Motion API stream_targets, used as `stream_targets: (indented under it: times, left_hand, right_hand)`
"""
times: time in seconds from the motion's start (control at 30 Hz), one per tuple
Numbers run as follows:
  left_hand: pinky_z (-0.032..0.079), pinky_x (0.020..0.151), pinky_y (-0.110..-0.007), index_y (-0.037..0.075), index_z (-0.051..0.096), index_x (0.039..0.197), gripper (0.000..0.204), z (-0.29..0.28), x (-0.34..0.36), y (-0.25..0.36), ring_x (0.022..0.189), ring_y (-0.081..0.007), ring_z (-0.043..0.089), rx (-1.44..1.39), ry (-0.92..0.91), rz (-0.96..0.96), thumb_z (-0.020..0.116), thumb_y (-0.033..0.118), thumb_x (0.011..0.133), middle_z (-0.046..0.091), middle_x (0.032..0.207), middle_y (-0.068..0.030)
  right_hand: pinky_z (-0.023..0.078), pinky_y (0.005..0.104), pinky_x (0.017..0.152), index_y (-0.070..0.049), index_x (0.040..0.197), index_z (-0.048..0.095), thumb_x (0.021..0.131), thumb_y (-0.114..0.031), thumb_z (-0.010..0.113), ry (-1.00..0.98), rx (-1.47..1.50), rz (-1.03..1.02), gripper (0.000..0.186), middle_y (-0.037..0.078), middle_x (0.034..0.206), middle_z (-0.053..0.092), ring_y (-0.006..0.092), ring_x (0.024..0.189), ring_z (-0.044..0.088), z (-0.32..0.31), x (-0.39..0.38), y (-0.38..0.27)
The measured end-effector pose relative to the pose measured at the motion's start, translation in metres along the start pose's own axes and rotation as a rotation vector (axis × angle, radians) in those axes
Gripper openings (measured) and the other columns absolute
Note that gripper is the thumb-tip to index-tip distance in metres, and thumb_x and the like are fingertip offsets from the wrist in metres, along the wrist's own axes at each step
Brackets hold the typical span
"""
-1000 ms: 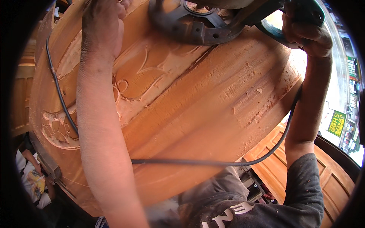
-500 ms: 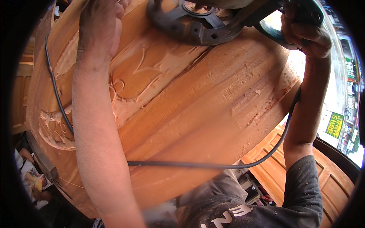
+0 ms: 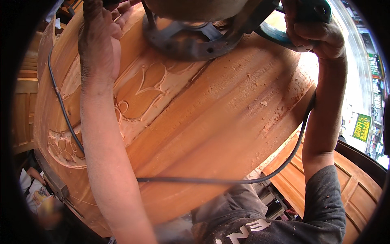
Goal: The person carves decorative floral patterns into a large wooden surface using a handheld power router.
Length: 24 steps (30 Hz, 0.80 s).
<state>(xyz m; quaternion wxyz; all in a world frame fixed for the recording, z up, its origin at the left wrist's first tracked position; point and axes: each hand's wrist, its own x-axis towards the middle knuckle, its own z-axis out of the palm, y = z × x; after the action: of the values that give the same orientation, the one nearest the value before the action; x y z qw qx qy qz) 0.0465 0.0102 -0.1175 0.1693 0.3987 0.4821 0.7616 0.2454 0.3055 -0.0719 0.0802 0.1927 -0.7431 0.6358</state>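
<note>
A large router with a dark round base (image 3: 195,51) stands on a wide carved wooden panel (image 3: 211,130) at the far edge of the view. Its motor housing is partly cut off at the top. My right hand (image 3: 321,35) is closed around the router's looped handle (image 3: 280,40) at the upper right. At the upper left my left hand (image 3: 97,49) curls round a dark knob on the router's other side, which is mostly out of view. Raised scrolls and leaf shapes (image 3: 150,81) show on the panel beside my left forearm. The cutter is not clearly visible.
A black power cord (image 3: 203,179) loops across the panel under my left forearm and up by my right arm. Wood chips (image 3: 264,103) lie on the panel's right part. Panelled doors (image 3: 345,171) lie at the lower right. Someone's clothing (image 3: 38,195) shows at lower left.
The view has shifted slightly, so panel, router and hands sit lower and a little further left. More of the motor housing and of my left fingers shows. Both hands keep their hold.
</note>
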Motion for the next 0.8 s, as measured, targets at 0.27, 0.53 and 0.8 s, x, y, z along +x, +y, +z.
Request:
stream_targets:
  times: [0.27,0.53,0.8]
  left_hand:
    - [0.028,0.120,-0.045,0.021,0.031,0.161,0.068,-0.005,-0.001,-0.001,0.139,-0.0168,0.049,-0.068,-0.076,0.039,0.045,0.061,0.107,0.054,0.150,0.0001]
    - [0.035,0.117,-0.046,0.023,0.017,0.167,0.072,0.005,-0.005,0.000,0.142,-0.0183,0.045,-0.036,0.182,-0.033,0.047,0.053,0.108,0.039,0.161,0.0008]
    - [0.041,0.115,-0.044,0.020,0.033,0.164,0.056,-0.024,-0.006,-0.020,0.097,-0.0139,0.050,-0.011,0.112,0.009,0.044,0.040,0.113,0.049,0.103,0.0034]
  right_hand:
    - [0.043,0.0217,0.042,0.014,0.129,0.056,0.066,-0.016,0.074,0.035,-0.049,0.011,0.072,0.008,0.071,0.063,0.0120,0.047,0.055,-0.001,0.001,0.000]
    - [0.045,0.0224,0.045,0.013,0.129,0.057,0.067,-0.038,0.079,0.323,-0.051,0.117,0.084,0.010,0.078,0.065,0.0126,0.052,0.056,0.018,-0.005,0.000]
    - [0.037,0.0263,0.047,0.002,0.109,0.060,0.076,-0.015,0.073,0.167,-0.066,0.365,0.040,0.004,0.064,0.055,0.0106,0.046,0.047,-0.008,-0.030,-0.004]
